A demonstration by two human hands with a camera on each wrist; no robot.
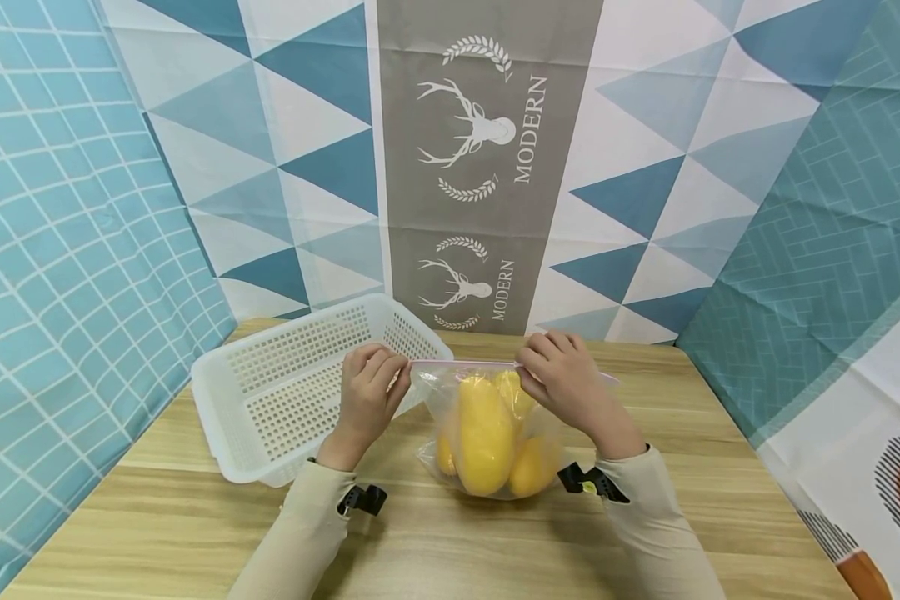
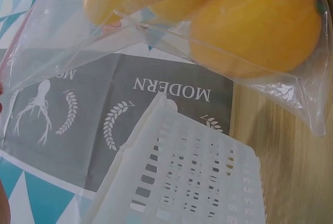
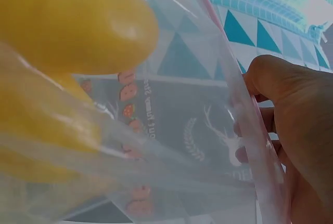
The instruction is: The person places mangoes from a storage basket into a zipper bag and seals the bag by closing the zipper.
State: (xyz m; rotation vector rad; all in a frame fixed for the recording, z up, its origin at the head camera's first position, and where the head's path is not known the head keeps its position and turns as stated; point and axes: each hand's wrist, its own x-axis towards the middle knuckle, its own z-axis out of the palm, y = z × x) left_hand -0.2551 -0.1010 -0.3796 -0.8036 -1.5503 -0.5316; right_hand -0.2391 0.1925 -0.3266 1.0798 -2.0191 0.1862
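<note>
A clear zip bag [image 1: 435, 397] with a pink strip along its top stands upright on the table. Inside it are a long yellow fruit [image 1: 484, 437], rounder orange-yellow fruit [image 1: 534, 467] and another yellow piece near the top. My left hand [image 1: 369, 392] pinches the left end of the pink strip. Farther right along the same strip, my right hand [image 1: 566, 379] pinches it between thumb and fingers, with a short end sticking out beyond. The right wrist view shows the thumb and fingers [image 3: 263, 76] on either side of the pink edge. Red printing [image 3: 128, 112] shows through the bag.
A white perforated plastic basket [image 1: 232, 414] stands left of the bag, partly behind my left hand. The wooden table [image 1: 450, 550] backs onto a patterned cloth [image 1: 322, 125], with a blue tiled sheet [image 1: 60, 250] at the left and more patterned cloth at the right.
</note>
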